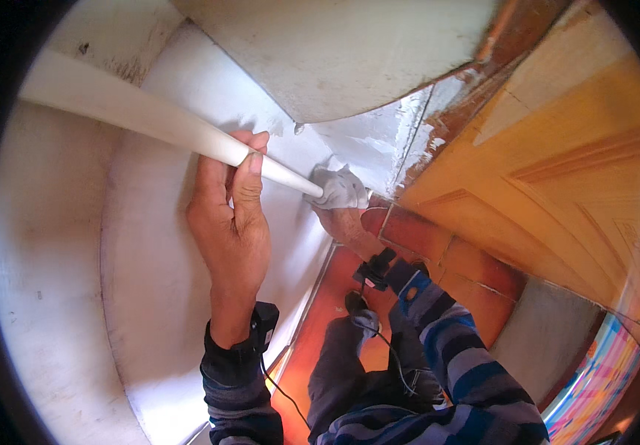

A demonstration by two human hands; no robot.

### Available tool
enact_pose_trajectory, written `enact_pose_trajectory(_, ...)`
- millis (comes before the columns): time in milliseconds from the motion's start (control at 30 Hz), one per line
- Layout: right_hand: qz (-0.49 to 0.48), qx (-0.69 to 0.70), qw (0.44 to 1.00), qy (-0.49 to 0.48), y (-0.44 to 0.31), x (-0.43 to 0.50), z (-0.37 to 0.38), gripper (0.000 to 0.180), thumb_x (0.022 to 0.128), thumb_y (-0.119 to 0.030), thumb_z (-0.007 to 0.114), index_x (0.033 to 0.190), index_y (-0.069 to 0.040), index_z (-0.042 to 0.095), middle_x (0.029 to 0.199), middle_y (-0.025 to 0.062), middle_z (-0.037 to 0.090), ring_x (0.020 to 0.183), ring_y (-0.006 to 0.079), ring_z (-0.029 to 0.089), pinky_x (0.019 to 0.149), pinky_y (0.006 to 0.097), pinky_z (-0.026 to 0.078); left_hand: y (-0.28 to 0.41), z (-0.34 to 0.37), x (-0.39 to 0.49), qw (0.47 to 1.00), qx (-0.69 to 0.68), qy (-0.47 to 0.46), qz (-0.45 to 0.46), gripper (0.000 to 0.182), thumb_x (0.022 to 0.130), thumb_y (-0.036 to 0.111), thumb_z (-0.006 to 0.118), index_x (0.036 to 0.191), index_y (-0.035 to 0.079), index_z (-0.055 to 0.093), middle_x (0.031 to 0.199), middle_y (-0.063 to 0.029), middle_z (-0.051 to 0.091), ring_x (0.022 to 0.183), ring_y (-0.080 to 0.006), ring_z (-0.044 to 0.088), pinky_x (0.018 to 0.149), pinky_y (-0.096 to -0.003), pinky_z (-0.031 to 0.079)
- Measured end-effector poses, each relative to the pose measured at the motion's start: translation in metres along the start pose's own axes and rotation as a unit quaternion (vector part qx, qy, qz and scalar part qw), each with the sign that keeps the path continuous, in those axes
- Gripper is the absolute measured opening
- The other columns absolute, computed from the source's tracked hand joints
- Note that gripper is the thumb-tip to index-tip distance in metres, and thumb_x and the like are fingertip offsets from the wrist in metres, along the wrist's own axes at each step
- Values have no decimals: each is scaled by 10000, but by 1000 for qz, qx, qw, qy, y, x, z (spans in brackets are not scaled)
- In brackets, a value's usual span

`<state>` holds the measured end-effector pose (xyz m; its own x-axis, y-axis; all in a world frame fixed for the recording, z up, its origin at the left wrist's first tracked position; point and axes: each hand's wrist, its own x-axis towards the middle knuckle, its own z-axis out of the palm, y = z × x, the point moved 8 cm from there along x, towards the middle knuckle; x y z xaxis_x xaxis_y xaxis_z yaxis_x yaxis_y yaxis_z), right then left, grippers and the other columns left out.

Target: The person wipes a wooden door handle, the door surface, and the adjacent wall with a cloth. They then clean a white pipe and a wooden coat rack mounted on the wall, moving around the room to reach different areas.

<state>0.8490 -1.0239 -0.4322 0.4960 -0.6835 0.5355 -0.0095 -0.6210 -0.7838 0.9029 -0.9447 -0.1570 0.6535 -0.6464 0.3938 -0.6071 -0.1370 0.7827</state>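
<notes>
A long white pipe (pixel 147 114) runs from the upper left down beside a tiled wall, with a thinner lower section (pixel 286 177). My left hand (pixel 231 206) pinches the pipe between thumb and fingers near the step where it narrows. Lower down, a grey cloth (pixel 337 186) is bunched around the lower visible part of the thin section. My right hand (pixel 347 222) holds this cloth against the pipe; the cloth hides most of its fingers.
Pale wall tiles (pixel 147 267) stand close on the left. A carved wooden door (pixel 542 183) is at the right, beside a wall edge with chipped paint (pixel 409 139). Below are red floor tiles (pixel 475 267) and my feet. A multicoloured patterned thing (pixel 598 372) lies at the lower right. Cables hang from both wrists.
</notes>
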Motion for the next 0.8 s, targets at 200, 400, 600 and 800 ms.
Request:
enact_pose_trajectory(200, -70, 8, 986, -152, -86, 69, -45, 251, 867, -268, 824, 1025, -161, 663, 1019, 101, 652, 991, 345, 634, 930, 499, 388, -4, 0, 0, 1000, -24, -9, -1, 222, 1127, 58, 547, 1299, -67, 610, 1226, -169, 743, 1177, -217, 714, 1028, -328, 524)
enact_pose_trajectory(400, -112, 98, 978, -147, -107, 93, -66, 346, 922, -363, 767, 1110, -85, 683, 1100, 157, 667, 1123, 415, 620, 1017, 534, 467, -6, 5, 3, 998, -51, -39, 23, 211, 1122, 55, 551, 1284, -69, 604, 1235, -162, 727, 1197, -236, 701, 1036, -335, 520)
enact_pose_trajectory(600, -10, 135, 968, -209, -53, 64, -24, 369, 905, -298, 793, 1169, -62, 692, 1135, 176, 685, 1120, 401, 634, 1008, 494, 494, -5, 0, 0, 998, -59, -31, 14, 205, 1117, 71, 571, 1277, -51, 612, 1215, -160, 751, 1140, -186, 687, 1011, -314, 514)
enact_pose_trajectory(800, 125, -18, 941, -314, 48, -3, 20, 217, 892, -297, 791, 877, -80, 779, 847, 129, 724, 842, 309, 717, 764, 401, 578, -7, -1, -8, 999, -10, -24, 22, 320, 1142, 187, 550, 1366, -37, 592, 1273, -165, 754, 1178, -206, 688, 1097, -336, 480)
